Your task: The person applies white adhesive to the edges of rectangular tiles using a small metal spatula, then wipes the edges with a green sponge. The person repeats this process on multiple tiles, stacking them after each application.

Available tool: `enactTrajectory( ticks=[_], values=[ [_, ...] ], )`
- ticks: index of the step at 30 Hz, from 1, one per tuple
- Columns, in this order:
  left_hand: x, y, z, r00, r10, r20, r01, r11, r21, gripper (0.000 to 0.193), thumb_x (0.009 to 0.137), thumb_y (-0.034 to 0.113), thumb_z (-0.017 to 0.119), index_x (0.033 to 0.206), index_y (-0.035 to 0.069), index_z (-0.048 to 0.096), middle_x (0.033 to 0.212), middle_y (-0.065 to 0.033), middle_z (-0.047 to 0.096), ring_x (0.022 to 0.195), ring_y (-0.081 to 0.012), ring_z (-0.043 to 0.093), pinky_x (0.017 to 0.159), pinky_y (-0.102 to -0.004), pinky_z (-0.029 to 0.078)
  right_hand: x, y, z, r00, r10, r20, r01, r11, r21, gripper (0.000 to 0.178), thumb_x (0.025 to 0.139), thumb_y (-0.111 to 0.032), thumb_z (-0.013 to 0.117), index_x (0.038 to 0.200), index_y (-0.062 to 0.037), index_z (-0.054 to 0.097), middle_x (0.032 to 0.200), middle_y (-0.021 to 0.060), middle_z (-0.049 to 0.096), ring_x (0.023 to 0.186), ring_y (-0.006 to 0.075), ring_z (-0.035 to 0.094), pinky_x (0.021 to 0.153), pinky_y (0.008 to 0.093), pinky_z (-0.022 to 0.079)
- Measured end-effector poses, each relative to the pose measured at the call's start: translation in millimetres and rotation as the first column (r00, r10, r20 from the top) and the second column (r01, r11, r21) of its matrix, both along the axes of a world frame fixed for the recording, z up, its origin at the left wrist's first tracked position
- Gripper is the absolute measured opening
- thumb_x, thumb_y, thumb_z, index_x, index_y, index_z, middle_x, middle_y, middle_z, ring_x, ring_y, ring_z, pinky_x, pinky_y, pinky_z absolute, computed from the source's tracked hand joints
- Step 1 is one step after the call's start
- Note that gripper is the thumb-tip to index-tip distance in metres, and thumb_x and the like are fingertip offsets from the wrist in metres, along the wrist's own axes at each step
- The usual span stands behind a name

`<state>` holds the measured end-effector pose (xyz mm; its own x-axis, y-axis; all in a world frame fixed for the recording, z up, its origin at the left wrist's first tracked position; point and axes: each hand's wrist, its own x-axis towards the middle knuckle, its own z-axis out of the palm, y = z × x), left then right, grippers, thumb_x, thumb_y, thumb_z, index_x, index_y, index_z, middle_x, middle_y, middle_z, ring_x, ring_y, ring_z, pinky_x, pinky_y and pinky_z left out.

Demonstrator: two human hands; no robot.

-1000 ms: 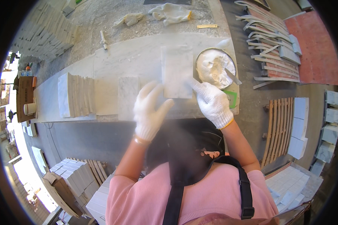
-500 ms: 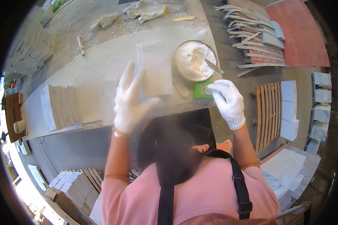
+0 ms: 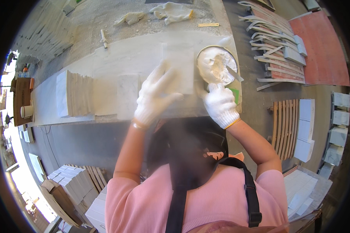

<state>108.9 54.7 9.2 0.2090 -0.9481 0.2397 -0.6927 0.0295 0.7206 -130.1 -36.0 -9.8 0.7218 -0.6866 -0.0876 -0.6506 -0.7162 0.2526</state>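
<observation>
While the L hand spreads its fingers, thumb out, at the L part of a pale slab, the R hand sits half-curled right by the near rim of a round tub. L grip is loose, nothing in it; can't tell if fingertips touch the slab, haze there. R grip: can't tell if smth's pinched, tips blurred. Slab lies flat on the tabletop, btwn L hand & tub. White paste is in the tub, w/ a flat blade in it, leaning out over the R rim. Green pack shows partly past the R hand. Another flat tile is just L of the L hand; farther L, stacked tiles. Far side: cloth gloves, yellowish strip.
</observation>
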Motion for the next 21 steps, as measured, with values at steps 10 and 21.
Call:
enactTrajectory(
  ticks=[10,21],
  values=[
    [-7.2,4.1,-11.3,0.994,0.029,-0.104,-0.032,0.999,-0.032,0.090,0.077,0.039,0.091,0.152,0.005,0.055,0.165,-0.0218,0.042,0.145,-0.0405,0.050,0.116,-0.0463,0.045,9.4,-13.7,83.4,0.558,0.041,0.829,-0.138,0.989,0.045,0.023,0.081,-0.008,0.083,0.102,-0.0142,0.081,0.094,0.0036,0.073,0.086,0.0283,0.071,0.077,0.0377,0.058],
    [-13.3,3.8,-8.5,0.979,0.073,-0.190,-0.082,0.996,-0.040,0.086,0.076,0.036,0.090,0.148,0.003,0.057,0.157,-0.0250,0.051,0.143,-0.0426,0.051,0.116,-0.0482,0.044,52.7,-42.8,89.5,0.786,0.411,0.462,-0.425,0.902,-0.079,0.012,0.081,-0.012,0.070,0.093,-0.0153,0.072,0.085,0.0046,0.062,0.082,0.0269,0.065,0.071,0.0425,0.053]
  ],
)
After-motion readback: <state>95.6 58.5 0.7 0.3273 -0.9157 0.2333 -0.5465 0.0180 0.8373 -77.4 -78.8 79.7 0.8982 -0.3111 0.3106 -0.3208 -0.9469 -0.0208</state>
